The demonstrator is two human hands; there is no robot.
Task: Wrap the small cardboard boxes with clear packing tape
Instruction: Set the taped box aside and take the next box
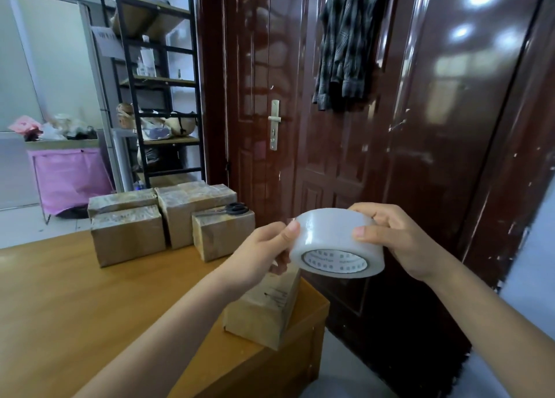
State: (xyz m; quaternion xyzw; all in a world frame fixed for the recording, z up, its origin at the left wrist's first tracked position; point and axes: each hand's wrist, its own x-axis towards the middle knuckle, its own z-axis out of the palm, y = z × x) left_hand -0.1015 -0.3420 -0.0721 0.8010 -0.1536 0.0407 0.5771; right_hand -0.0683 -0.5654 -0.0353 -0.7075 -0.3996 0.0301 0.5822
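Dark glossy doors (420, 127) fill the background, with a wooden worktop (75, 292) in front carrying the cardboard boxes. A cluster of four boxes (168, 217) stands at the far edge, their surfaces shiny as if already taped, and a pair of scissors (232, 209) lies on top of one. One more box (264, 307) sits alone at the near corner, close to the edge. Both hands hold the roll of clear tape (338, 243) in the air above that corner: the right hand (396, 238) has its grip curled round the roll's far side, while the left hand (264, 253) pinches at the roll's near face with thumb and finger, seemingly feeling for the loose end.

The risk, as I judge it, is that clear tape hides its own end, so picking could tear off a sliver or split the strip lengthwise. A hard pull might also swing the roll into the lone box and nudge it off the corner
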